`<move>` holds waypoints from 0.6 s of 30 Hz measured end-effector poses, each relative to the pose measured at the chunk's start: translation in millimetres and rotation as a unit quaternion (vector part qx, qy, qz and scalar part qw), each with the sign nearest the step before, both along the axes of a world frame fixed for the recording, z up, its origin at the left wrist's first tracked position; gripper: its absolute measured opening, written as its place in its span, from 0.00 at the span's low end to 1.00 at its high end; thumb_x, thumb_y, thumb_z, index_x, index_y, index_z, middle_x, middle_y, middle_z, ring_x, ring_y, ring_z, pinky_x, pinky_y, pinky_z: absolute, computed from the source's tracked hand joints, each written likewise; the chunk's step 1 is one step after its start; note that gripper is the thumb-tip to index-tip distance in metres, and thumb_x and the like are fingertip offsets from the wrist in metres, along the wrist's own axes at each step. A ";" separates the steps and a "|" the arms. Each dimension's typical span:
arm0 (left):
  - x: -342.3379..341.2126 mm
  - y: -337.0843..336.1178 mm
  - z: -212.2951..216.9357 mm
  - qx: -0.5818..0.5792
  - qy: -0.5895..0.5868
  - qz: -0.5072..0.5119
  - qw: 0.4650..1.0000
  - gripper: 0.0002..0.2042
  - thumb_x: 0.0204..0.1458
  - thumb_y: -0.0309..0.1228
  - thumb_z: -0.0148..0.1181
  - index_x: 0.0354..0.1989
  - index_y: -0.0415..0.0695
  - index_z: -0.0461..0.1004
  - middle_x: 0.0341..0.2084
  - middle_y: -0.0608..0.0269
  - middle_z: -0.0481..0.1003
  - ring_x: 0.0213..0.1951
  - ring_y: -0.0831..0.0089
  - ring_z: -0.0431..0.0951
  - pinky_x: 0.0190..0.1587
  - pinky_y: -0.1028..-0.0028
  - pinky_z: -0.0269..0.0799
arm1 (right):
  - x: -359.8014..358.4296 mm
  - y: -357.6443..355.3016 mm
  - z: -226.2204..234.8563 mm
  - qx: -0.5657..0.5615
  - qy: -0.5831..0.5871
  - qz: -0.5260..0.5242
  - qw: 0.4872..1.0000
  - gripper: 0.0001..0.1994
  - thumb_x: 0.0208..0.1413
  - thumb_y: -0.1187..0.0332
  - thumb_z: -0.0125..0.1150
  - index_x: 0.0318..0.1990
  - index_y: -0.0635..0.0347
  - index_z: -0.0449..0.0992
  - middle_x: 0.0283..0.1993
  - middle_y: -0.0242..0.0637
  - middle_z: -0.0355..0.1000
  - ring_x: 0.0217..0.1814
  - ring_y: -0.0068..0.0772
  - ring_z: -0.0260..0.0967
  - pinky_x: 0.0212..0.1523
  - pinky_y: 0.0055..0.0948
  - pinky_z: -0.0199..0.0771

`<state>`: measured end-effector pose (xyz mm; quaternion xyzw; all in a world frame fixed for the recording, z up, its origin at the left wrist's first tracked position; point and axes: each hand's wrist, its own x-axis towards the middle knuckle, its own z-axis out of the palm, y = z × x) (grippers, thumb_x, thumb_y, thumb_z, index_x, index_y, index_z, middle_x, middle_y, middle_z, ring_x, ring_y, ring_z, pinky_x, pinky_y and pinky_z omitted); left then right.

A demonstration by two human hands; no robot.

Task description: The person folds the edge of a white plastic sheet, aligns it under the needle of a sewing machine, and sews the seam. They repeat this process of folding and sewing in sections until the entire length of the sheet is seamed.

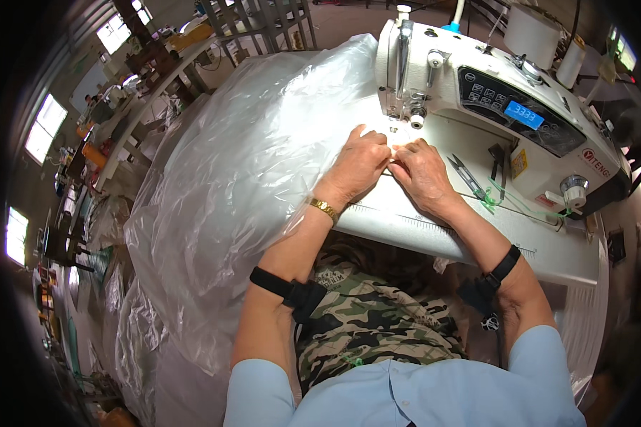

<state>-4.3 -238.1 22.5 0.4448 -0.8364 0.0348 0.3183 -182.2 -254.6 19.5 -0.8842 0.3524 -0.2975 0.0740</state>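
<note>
My left hand (pixel 360 165) and my right hand (pixel 421 171) lie side by side on the white sewing machine bed (pixel 477 242), just in front of the needle (pixel 395 128). Both pinch a thin, pale edge of clear plastic sheet (pixel 249 171) between fingertips, close to the presser foot. The bulk of the sheet billows off to the left of the machine. A gold bracelet sits on my left wrist, and black straps wrap both forearms.
The white sewing machine (pixel 506 85) has a blue-lit display panel (pixel 524 114). Small snips (pixel 466 176) and green thread (pixel 506 196) lie on the bed to the right. Thread cones (pixel 533 32) stand behind. More plastic (pixel 135 334) piles on the floor at left, with workshop tables (pixel 142 92) beyond.
</note>
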 end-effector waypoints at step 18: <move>12.3 -24.0 -3.8 0.145 0.105 0.010 0.984 0.09 0.52 0.32 0.58 0.32 0.37 0.76 0.30 0.54 0.73 0.36 0.58 0.73 0.45 0.63 0.68 | 14.0 -12.5 -0.6 0.017 0.000 -0.090 0.996 0.11 0.57 0.67 0.57 0.31 0.67 0.77 0.37 0.50 0.71 0.44 0.47 0.68 0.47 0.44 0.69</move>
